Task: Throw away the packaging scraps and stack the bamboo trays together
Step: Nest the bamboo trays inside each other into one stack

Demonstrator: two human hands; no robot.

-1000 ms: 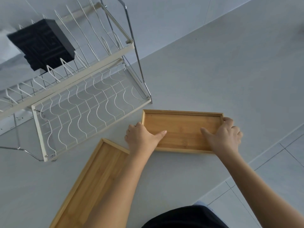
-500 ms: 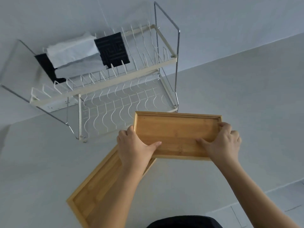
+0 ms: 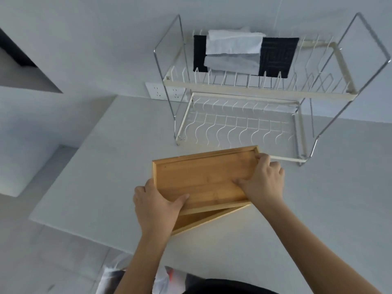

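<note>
Two hands (image 3: 157, 205) (image 3: 262, 181) hold upper tray (image 3: 203, 179) over lower tray (image 3: 201, 219).

Matt bamboo trays (image 3: 203, 179), wire rack (image 3: 239, 124)

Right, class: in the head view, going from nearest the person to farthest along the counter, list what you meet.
Lower bamboo tray → upper bamboo tray, held by the left hand and right hand → dish rack → wall socket.
</note>
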